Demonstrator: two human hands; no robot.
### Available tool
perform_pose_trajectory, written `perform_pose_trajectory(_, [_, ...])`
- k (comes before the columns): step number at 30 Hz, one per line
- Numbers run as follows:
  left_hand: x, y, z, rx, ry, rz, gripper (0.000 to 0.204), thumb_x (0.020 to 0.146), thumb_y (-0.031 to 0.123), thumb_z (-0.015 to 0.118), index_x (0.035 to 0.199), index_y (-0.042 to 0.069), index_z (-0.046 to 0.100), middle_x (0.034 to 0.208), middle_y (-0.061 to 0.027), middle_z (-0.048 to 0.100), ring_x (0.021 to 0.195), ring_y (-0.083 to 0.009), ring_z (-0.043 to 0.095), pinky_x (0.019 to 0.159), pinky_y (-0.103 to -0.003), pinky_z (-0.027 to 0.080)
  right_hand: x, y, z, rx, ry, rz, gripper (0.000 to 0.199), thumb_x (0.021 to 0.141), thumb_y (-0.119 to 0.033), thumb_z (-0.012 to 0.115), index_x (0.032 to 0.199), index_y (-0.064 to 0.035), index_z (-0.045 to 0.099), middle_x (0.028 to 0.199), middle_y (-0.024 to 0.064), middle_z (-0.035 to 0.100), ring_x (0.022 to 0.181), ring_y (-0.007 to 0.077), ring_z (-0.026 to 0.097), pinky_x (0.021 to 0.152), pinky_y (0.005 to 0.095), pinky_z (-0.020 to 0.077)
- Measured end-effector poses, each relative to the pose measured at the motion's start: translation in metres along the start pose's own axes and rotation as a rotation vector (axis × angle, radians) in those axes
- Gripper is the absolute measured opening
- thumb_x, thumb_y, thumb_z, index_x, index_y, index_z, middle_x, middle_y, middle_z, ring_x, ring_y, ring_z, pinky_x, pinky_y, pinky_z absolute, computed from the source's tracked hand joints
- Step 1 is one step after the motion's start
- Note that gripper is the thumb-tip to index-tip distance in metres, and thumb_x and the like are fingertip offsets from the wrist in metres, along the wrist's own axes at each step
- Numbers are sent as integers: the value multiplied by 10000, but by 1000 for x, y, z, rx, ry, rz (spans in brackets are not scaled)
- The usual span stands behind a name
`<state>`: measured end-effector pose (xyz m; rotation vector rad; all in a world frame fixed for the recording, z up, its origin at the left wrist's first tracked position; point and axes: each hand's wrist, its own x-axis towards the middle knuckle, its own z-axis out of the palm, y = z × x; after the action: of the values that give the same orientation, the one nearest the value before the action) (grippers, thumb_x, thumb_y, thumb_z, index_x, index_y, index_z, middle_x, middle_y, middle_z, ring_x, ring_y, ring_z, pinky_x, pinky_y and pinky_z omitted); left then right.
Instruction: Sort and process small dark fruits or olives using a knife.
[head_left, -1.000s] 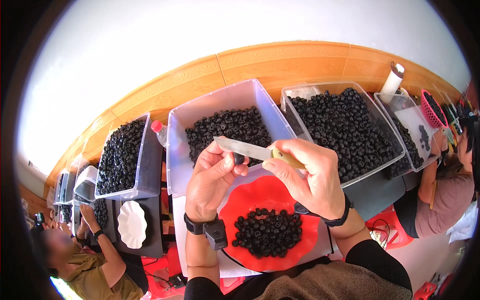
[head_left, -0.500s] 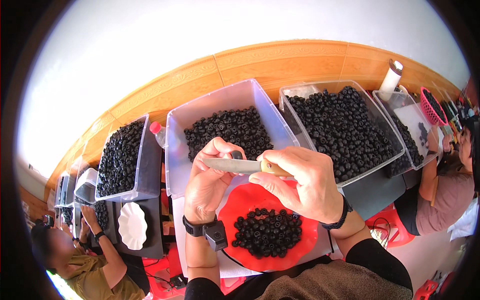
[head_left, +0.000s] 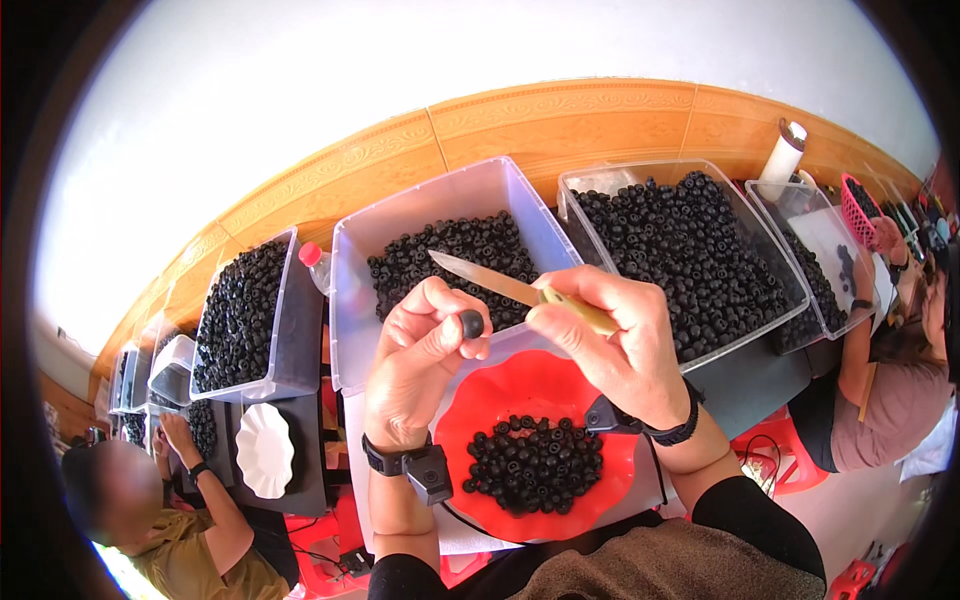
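Observation:
My left hand (head_left: 420, 355) pinches one small black round fruit (head_left: 471, 323) between thumb and fingertips. My right hand (head_left: 615, 345) grips a knife (head_left: 505, 285) by its pale wooden handle, the blade pointing left and up, just above the fruit. Both hands hover over a red scalloped plate (head_left: 470, 415) that carries a heap of the same black fruits (head_left: 535, 465). Behind the hands stands a clear plastic tub (head_left: 365, 325) partly filled with black fruits.
A fuller clear tub (head_left: 575, 190) sits to the right, another tub (head_left: 290, 330) to the left. One person sits at the left by a white scalloped plate (head_left: 264, 450), another at the right edge. A white bottle (head_left: 783, 150) and a pink basket (head_left: 857, 210) stand far right.
The knife has swung up and away from my left hand, its blade now free. My left hand has lowered a little and shows the single fruit in its fingertips.

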<state>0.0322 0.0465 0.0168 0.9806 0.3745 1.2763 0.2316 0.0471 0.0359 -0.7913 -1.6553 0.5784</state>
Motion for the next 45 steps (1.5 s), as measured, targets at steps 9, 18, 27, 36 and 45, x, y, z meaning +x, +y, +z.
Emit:
perform_pose_trajectory(9, [-1, -10, 8, -21, 17, -117, 195, 853, 104, 682, 970, 67, 531, 978, -65, 637, 797, -113, 602, 718, -254, 512, -2, 2, 9, 389, -240, 209, 188, 847, -83, 699, 972, 35, 623, 872, 82, 677, 799, 84, 636, 705, 224, 509])
perform_pose_trajectory(18, [1, -13, 10, -19, 1, -121, 180, 858, 76, 669, 974, 78, 532, 930, -26, 620, 802, -110, 586, 717, -248, 493, 1, 7, 11, 616, -275, 299, 150, 909, -134, 633, 900, 16, 636, 791, 42, 661, 728, 74, 614, 661, 224, 502])
perform_pose_trajectory(27, [0, -12, 13, -40, -7, -107, 179, 852, 52, 667, 971, 77, 535, 921, -26, 618, 813, -115, 584, 714, -244, 488, -2, 12, 15, 667, -289, 251, 114, 899, -115, 646, 883, -5, 623, 753, 2, 617, 705, 35, 564, 628, 205, 465])
perform_pose_trajectory(36, [-1, -8, 10, 100, 118, 36, 115, 858, 40, 652, 927, 54, 561, 967, -75, 640, 765, -132, 594, 745, -261, 490, 2, 9, 14, 547, -191, 246, 132, 916, -144, 620, 901, -13, 629, 704, -29, 559, 660, 26, 481, 574, 202, 391])
perform_pose_trajectory(45, [7, 1, -7, 398, 426, 333, 148, 920, 73, 572, 1061, 33, 552, 1165, -105, 590, 982, -140, 557, 861, -265, 435, -1, 12, 5, 456, -125, 194, 145, 901, -143, 647, 844, -10, 634, 689, -26, 548, 644, 28, 447, 562, 209, 375])
